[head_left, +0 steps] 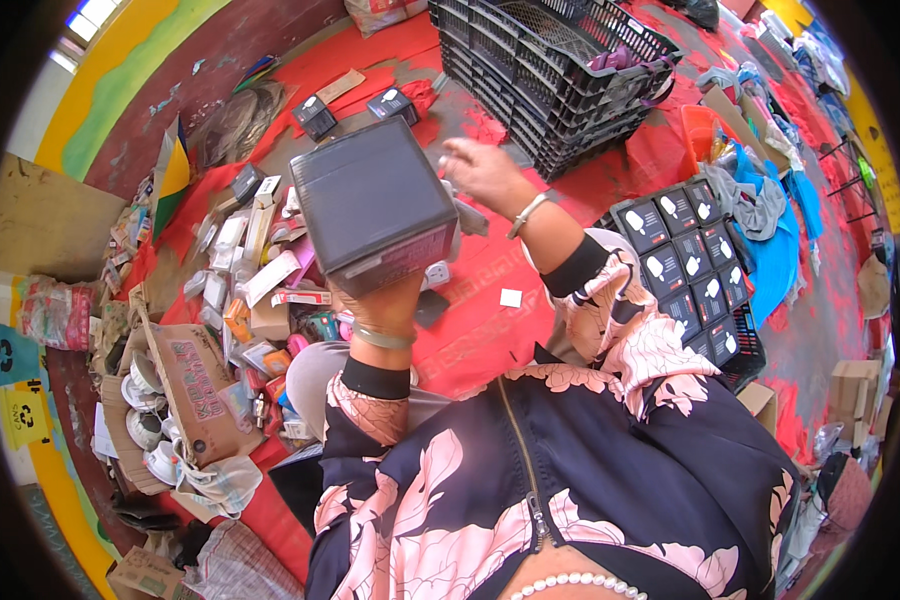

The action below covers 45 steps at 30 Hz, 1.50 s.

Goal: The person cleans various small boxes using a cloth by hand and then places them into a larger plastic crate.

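Observation:
A dark grey cardboard box (375,200) is raised in front of me, its flat side facing up. My left hand (385,300) grips it from below at the near edge, a bangle on the wrist. My right hand (482,172) is at the box's far right corner, fingers curled against its side, with a bracelet on the wrist. Both arms wear black sleeves under a pink floral jacket.
Black plastic crates (550,70) stand stacked at the back. A crate of small black boxes with white pictures (685,270) sits to my right. Loose small boxes and packets (250,260) litter the red floor at left, beside an open carton of white items (160,410).

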Motion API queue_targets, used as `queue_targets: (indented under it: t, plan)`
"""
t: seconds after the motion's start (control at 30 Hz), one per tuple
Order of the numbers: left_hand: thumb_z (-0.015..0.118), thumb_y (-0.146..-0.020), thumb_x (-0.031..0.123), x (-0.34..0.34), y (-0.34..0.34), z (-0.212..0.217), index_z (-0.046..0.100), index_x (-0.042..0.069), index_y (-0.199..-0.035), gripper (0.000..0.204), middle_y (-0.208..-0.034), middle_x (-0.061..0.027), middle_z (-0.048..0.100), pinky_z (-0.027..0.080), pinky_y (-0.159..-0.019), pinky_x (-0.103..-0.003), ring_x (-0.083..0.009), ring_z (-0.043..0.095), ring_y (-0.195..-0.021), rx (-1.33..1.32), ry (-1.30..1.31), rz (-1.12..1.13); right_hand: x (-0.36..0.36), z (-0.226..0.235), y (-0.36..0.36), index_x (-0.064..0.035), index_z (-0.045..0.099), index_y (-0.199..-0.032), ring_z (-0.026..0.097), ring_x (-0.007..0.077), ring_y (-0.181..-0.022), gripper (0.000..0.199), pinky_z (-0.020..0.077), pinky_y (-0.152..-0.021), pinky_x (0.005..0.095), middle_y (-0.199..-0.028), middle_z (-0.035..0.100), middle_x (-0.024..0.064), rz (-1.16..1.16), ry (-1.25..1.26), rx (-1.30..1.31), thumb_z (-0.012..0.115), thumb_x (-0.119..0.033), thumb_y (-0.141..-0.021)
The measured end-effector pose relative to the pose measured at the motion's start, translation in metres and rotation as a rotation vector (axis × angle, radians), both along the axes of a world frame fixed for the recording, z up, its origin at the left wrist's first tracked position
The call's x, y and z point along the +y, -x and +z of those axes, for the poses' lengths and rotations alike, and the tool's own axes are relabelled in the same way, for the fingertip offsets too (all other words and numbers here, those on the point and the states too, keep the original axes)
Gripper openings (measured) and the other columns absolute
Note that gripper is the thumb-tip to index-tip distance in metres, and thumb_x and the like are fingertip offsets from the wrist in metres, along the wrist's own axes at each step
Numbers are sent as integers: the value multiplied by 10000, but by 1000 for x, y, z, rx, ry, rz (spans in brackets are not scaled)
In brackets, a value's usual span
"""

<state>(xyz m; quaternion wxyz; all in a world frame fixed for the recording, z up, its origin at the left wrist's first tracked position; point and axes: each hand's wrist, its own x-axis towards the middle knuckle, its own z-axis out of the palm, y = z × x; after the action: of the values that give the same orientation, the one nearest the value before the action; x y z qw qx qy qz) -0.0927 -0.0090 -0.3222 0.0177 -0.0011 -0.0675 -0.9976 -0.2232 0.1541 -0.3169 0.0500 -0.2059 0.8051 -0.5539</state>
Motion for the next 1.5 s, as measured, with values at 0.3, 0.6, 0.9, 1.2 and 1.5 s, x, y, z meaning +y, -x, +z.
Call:
queue_targets:
  t: [0.3, 0.6, 0.9, 1.2, 1.5]
  plan:
    - [559, -845, 300, 20, 1, 19, 560, 40, -1068, 342, -1011, -66, 628, 471, -870, -353, -190, 608, -935, -123, 280, 209, 57, 63, -72, -9, 255, -1410, 274, 298, -1347, 979, 268, -1069, 381, -1429, 315, 196, 137, 143, -48, 707, -538, -720]
    - [557, -744, -84, 35, -11, 24, 504, 11, -1147, 417, -1007, -98, 602, 478, -824, -283, -174, 578, -963, 124, 1175, 332, 86, 107, -88, -164, 253, -1439, 183, 463, -1344, 1099, 221, -1081, 475, -1447, 235, 258, 205, -587, 637, 833, -424, -543]
    - [522, -847, 231, 63, 5, 24, 460, 32, -1244, 447, -1064, -52, 571, 454, -843, -277, -138, 566, -953, -9, 800, 17, 54, 120, -81, -217, 309, -1424, 341, 416, -1271, 1082, 293, -1001, 509, -1327, 373, 306, 382, -1029, 618, 807, -426, -486]
    - [579, -864, 177, 52, 56, -46, 583, 55, -1067, 236, -1099, -111, 588, 425, -918, -433, -241, 546, -1024, -248, 412, -440, 170, 160, -94, -120, 287, -1419, 526, 374, -1038, 1047, 436, -895, 403, -1092, 517, 215, 71, -872, 430, 757, -459, -548]
    - [577, -888, 125, 48, 82, -72, 598, 0, -1063, 216, -1022, -119, 645, 458, -871, -394, -228, 604, -965, -215, 595, -468, 433, 154, -200, -56, 298, -1386, 535, 311, -1096, 974, 412, -934, 402, -1195, 524, 214, -634, -924, 212, 747, -465, -625]
